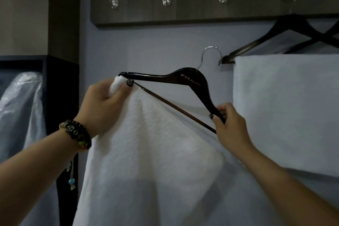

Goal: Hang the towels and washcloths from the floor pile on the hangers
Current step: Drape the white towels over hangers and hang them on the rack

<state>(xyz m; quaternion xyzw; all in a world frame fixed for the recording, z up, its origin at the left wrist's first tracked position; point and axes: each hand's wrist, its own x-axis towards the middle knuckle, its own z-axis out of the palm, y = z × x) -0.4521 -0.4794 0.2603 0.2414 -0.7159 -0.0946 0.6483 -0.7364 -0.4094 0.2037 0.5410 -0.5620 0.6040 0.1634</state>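
A: What do the hands hold?

B: The left hand (102,101) grips a corner of the white towel (150,161) at the left end of the dark hanger (185,79). The right hand (229,124) pinches its right end (hanger tilted, in the air).

A: And the wall?

B: Another towel (286,112) hangs on a hanger under the hook rail (201,0).

The white towel (146,152) ran off the bottom edge — its lower end unseen. The left hand (102,104) covered its bunched corner. The hung towel (286,112) and crossed hangers (293,35) were cut by the right edge — the held hanger's (183,79) lettering was too small to read.
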